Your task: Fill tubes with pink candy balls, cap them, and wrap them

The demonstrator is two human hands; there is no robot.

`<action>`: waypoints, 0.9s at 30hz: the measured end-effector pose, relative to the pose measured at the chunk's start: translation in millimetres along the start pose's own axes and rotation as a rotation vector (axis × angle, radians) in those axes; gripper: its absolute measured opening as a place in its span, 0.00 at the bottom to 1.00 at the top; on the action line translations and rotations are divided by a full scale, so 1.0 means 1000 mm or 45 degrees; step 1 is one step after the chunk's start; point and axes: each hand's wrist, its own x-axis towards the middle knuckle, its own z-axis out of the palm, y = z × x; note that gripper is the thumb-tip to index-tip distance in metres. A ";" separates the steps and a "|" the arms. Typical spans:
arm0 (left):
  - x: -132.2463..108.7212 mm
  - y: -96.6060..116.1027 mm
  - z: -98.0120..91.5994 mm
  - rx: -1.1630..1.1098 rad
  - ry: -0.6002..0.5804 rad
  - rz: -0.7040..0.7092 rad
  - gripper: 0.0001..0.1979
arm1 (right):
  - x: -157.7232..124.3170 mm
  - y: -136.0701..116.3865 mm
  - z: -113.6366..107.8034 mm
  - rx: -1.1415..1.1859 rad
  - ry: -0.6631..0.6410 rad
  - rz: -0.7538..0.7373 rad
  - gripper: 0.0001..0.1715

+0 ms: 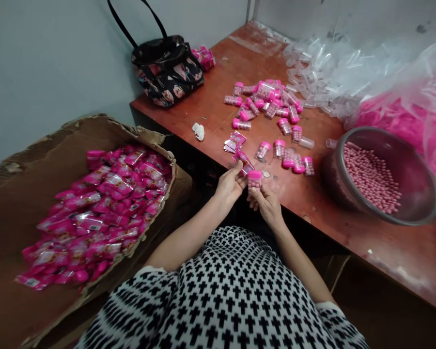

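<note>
Between thumb and fingers, my left hand holds a shiny pink wrapper at the table's front edge. Just right of it, my right hand grips a small clear bottle with a pink cap, filled with pink beads and standing upright. The two hands are close together. Behind the wrapper lies a small stack of flat pink wrappers. Several filled bottles stand or lie to the right, and a larger pile of them is farther back.
A cardboard box of filled pink packets is at the left. On the table are a floral bag, white crumpled scrap, empty clear tubes, a bag of pink caps and a bowl of pink beads.
</note>
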 end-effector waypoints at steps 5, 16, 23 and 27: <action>0.000 0.001 0.000 0.005 -0.025 0.001 0.06 | -0.001 0.002 -0.001 0.081 0.030 0.000 0.20; -0.003 -0.003 0.003 0.033 -0.028 -0.004 0.07 | 0.000 0.005 -0.005 0.077 0.054 -0.014 0.21; -0.001 -0.004 0.002 0.039 -0.054 0.004 0.08 | 0.002 0.006 -0.005 0.085 0.052 -0.013 0.20; 0.000 -0.001 -0.003 0.061 -0.104 0.015 0.10 | 0.001 0.005 -0.007 0.133 0.065 0.003 0.21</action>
